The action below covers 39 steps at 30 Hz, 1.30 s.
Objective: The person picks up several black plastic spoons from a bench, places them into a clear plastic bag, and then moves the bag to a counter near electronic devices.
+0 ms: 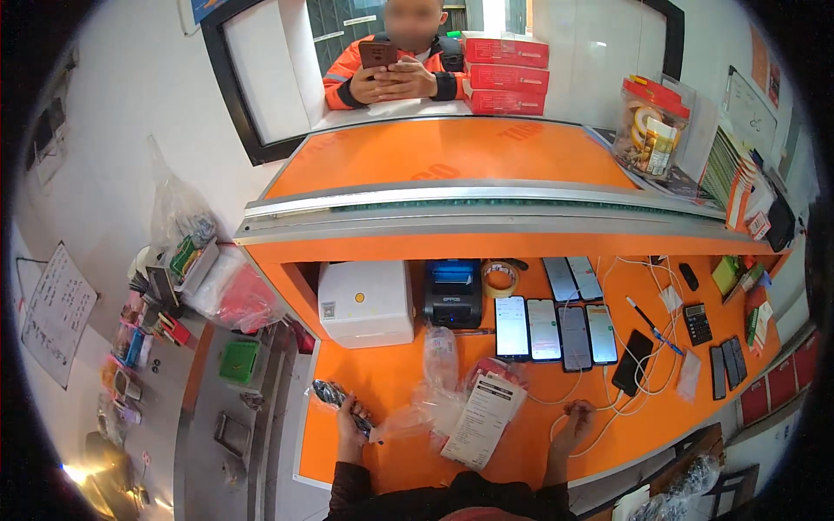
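My left hand [351,418] is closed round a dark elongated thing with a shiny, pale-streaked end [329,392]; its kind is unclear. Right of it, crumpled clear plastic [408,422] runs toward a red parcel [498,368] in wrapping. Over the parcel lies a white printed paper slip [482,421], slightly tilted. My right hand [571,427] is just above the orange desk [530,460], its fingers curled in beside a white charging cable [601,406]. Whatever those fingers hold, if anything, is too small to tell.
Several phones [545,330] lie behind the slip, some lit. A white label printer [367,302], a black receipt printer [453,293] and a tape roll [499,279] stand under the orange shelf [452,156]. A calculator [697,325] is at right. Across the counter, a person holds a phone [378,56].
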Tool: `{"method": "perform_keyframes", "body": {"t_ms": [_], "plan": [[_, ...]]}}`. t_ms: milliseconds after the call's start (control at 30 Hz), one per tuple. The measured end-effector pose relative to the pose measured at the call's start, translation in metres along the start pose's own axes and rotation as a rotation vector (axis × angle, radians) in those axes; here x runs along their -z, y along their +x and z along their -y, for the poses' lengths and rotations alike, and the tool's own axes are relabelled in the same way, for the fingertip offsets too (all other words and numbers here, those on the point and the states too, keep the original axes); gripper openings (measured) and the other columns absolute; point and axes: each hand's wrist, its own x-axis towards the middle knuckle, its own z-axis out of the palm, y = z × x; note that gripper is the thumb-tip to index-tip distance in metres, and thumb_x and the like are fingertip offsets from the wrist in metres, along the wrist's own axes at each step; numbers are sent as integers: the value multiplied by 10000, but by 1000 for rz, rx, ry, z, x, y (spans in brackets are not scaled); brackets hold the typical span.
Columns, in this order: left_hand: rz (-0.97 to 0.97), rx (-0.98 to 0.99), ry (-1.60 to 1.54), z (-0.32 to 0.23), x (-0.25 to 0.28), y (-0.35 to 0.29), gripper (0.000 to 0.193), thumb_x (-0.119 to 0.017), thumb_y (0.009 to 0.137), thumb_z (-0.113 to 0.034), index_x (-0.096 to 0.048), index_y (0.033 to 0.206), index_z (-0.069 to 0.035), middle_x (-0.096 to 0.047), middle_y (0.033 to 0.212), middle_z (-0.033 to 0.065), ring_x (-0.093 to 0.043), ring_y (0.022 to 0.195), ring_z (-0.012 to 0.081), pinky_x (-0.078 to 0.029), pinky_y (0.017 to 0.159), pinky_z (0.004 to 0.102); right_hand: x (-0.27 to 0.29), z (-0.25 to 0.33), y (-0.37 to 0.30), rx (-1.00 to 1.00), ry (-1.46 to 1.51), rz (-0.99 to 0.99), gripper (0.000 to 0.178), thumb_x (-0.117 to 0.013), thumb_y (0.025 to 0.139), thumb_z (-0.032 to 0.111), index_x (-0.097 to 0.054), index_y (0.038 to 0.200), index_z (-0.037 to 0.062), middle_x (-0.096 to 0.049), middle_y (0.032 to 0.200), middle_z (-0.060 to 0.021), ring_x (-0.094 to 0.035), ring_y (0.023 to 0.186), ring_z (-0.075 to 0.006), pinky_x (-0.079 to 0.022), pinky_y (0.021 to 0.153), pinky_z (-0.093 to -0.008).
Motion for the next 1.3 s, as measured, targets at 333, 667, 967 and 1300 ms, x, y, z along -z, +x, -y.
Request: {"method": "perform_keyframes", "body": {"t_ms": [333,667,967,1300], "plan": [[-14,35,-49,0,-1,8,177,-508,774,-212,-408,650,-135,-325,485,-38,-353,425,95,-341,436,239,3,21,-5,-17,-95,-68,42,-431,806,69,-452,819,35,-444,705,-44,-430,627,-118,-370,576,-233],[-26,2,-35,3,-15,17,192,-508,760,-203,-388,625,-138,-314,473,-38,-350,413,98,-340,443,235,18,27,-7,-33,-262,-165,77,-417,822,93,-453,810,26,-456,708,-45,-436,627,-117,-376,583,-231],[-49,19,94,0,-41,11,223,-496,764,-230,-378,594,-147,-300,459,-37,-345,400,101,-332,422,230,32,27,-4,-50,-228,-186,83,-410,827,94,-447,794,28,-448,709,-46,-435,638,-120,-386,602,-239],[-7,22,16,11,-24,-2,210,-517,752,-205,-385,601,-141,-288,450,-29,-313,364,94,-311,364,241,46,23,22,-72,-204,-176,73,-404,828,82,-449,796,36,-448,721,-40,-431,654,-107,-378,589,-225]]}}
